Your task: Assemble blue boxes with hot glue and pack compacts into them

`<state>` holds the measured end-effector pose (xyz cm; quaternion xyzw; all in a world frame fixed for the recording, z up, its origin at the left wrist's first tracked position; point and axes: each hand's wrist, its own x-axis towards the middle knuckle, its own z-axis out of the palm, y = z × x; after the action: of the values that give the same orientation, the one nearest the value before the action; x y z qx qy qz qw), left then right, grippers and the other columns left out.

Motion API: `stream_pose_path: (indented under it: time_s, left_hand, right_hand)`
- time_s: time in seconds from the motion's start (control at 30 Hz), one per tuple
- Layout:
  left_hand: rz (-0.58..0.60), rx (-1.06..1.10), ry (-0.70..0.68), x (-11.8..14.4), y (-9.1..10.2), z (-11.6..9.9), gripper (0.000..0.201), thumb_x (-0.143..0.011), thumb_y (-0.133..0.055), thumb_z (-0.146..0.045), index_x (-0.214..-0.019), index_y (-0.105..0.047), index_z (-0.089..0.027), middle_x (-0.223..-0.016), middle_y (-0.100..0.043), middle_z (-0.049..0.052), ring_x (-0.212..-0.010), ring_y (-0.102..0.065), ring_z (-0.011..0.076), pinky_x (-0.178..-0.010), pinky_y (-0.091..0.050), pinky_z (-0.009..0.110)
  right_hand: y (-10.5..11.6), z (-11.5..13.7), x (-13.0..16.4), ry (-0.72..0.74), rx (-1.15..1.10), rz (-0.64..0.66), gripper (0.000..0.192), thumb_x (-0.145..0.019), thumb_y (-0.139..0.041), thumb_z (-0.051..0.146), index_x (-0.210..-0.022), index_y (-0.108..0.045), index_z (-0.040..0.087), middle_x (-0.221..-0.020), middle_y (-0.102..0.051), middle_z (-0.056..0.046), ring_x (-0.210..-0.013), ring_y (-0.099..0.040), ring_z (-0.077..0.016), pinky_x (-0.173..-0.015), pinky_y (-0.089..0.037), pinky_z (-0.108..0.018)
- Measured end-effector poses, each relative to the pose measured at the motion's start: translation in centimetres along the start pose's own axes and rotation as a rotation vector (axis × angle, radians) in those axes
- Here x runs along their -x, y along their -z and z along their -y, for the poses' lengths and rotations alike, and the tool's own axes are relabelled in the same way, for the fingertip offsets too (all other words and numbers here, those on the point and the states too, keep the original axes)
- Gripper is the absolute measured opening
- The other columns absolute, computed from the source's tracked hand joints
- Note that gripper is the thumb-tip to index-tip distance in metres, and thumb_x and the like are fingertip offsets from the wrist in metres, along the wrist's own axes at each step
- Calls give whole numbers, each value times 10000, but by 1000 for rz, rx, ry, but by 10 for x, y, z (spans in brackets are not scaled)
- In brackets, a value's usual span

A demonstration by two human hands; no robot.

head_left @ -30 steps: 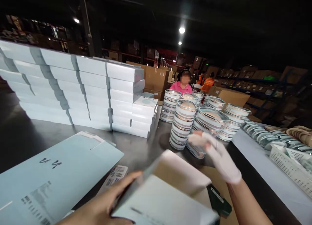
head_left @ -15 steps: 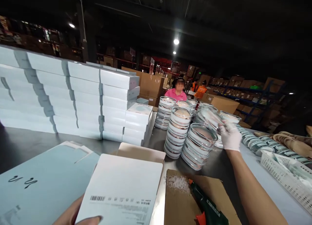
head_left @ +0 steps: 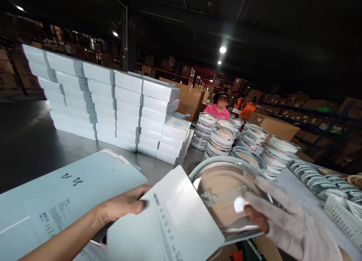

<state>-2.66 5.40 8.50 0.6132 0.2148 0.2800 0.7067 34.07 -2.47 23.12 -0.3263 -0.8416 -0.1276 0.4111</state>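
Over the table, left hand clamps its grip on a carton, contents hidden, right hand on a clear dish.

Pale blue box with small dark print
glass dish looks tan with greyish lettering, flat carton is baby blue, black squiggles, that shirt super pink

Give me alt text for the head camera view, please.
The left hand grips a pale box while the gloved right hand holds a round, clear-rimmed dish beside it. Behind them stand stacked white boxes and piles of similar dishes, with a person in pink beyond.
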Motion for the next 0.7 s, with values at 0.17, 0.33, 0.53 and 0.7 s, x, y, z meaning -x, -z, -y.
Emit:
stream_pose_path:
  time_s: [0.17, 0.33, 0.53, 0.7]
  left_hand:
    - [-113, 25, -128, -19, -21, 23, 1138, -473, -880, -776, -1422, -580, -224, -1265, -705, 97, -1147, -623, 348, -937, -492, 371]
    - [-222, 9, -125, -16, -40, 76, 1187, -495, -887, -757, -1492, -442, -291, -1289, -653, 77, -1221, -573, 373, -1090, -395, 500]
    - [-402, -143, -258, 7, -42, 100, 980, -756, -806, -644, -1511, -260, -338, -1628, -304, 145, -1507, -300, 382, -1220, -247, 541]
    - [-455, -459, -442, 11, -52, 86, 718, -863, -516, -803, -1299, -637, -245, -1572, -421, 160, -1498, -289, 450, -1195, -309, 581]
  right_hand:
    - [-23, 11, 28, 28, 103, -130, 337, -825, -794, 324, -1148, -712, 371, -1080, -754, 9, -1030, -732, -197, -1073, -532, -362]
    - [-80, 10, 95, -614, -315, -416, 243, -931, -683, 368, -1149, -604, 295, -1281, -676, -74, -1151, -679, -237, -1004, -522, -361]
    - [-183, 46, 137, -733, -725, -434, 711, -814, -582, 797, -1346, -583, 325, -1400, -647, -101, -1342, -566, -397, -1011, -538, -503]
    - [-223, 67, 141, -881, -537, -431, 654, -908, -551, 683, -1344, -653, 206, -1597, -454, -137, -1452, -437, -411, -1127, -447, -527]
